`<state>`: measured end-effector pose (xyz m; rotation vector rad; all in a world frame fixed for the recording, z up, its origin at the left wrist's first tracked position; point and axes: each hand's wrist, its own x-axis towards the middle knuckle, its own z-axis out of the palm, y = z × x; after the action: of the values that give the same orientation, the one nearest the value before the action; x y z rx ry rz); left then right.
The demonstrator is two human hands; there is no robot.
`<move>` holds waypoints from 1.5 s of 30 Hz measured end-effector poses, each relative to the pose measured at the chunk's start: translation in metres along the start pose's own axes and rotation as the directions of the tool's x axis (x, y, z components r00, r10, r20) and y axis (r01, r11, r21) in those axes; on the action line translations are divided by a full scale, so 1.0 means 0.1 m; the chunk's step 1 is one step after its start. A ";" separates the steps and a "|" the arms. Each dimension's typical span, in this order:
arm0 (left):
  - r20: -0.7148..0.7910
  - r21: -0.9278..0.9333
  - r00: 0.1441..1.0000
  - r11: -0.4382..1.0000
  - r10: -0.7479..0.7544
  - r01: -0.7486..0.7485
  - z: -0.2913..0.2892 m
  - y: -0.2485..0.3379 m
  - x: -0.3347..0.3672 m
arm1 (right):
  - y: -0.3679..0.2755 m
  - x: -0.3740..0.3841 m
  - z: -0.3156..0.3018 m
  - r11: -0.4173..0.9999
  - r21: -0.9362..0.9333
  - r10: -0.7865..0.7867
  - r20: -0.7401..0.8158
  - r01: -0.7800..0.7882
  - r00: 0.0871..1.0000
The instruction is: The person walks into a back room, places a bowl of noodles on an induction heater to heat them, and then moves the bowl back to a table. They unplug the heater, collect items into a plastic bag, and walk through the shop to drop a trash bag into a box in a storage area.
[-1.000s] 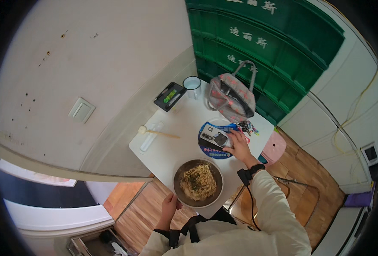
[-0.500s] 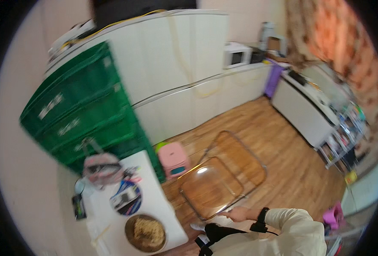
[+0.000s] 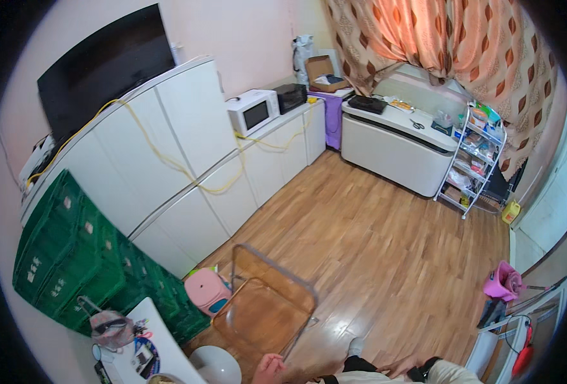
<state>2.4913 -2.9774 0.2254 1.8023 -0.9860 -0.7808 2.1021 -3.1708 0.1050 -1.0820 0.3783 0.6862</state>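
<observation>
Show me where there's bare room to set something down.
Widest: the brown wood-plank floor between the amber see-through folding chair and the pink plastic bucket. Narrower: the white tabletop strip between the round blue mat and its right edge. Crowded: around the pink-grey fabric bag, and on the white tiered rack.

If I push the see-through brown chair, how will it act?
The chair will probably stay stiff, since its rim looks metal. Its smooth-looking seat may feel slippery. It might slide, because the wooden floor looks shiny.
</observation>
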 end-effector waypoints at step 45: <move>-0.230 -0.046 0.971 0.997 -0.065 0.055 2.23 1.98 9.59 | -5.32 -1.95 -8.74 0.975 -0.146 -0.208 -0.346 0.166 0.915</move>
<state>2.7090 -3.9578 0.2255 1.8481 -0.7622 -0.6057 2.3562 -4.1761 0.2004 -1.3391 0.5458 0.3385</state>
